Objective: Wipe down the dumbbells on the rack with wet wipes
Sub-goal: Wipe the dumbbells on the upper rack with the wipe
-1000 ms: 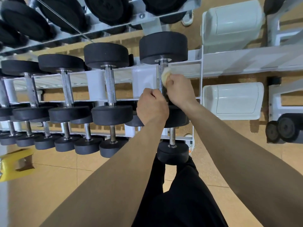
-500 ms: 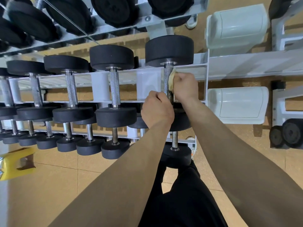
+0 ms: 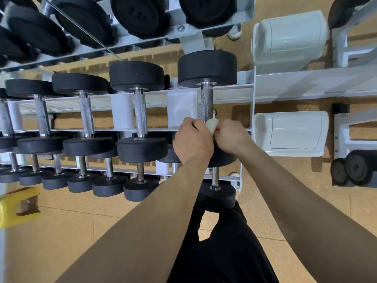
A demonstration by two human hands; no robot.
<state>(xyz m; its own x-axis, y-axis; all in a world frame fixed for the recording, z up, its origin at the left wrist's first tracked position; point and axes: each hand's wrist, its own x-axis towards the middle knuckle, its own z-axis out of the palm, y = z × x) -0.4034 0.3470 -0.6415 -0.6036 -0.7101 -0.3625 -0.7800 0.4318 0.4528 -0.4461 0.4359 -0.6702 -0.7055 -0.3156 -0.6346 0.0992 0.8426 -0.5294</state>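
Note:
The rightmost black dumbbell [image 3: 206, 68] lies on the middle shelf of the white rack [image 3: 230, 92], its knurled steel handle [image 3: 206, 105] bare along most of its length. My left hand [image 3: 190, 142] grips the near end of that handle. My right hand [image 3: 231, 137] holds a crumpled pale wet wipe [image 3: 211, 126] against the handle just beside my left hand. Both hands cover the dumbbell's near head.
More black dumbbells [image 3: 136, 75] fill the middle shelf to the left, with others on the lower [image 3: 140, 189] and upper [image 3: 140, 15] shelves. White bins [image 3: 291, 132] sit right of the rack. A yellow object [image 3: 18, 207] lies on the tan floor at left.
My right hand has slid the wipe down the handle from near the far head to the near end, right beside my left hand. The left hand has stayed on the handle.

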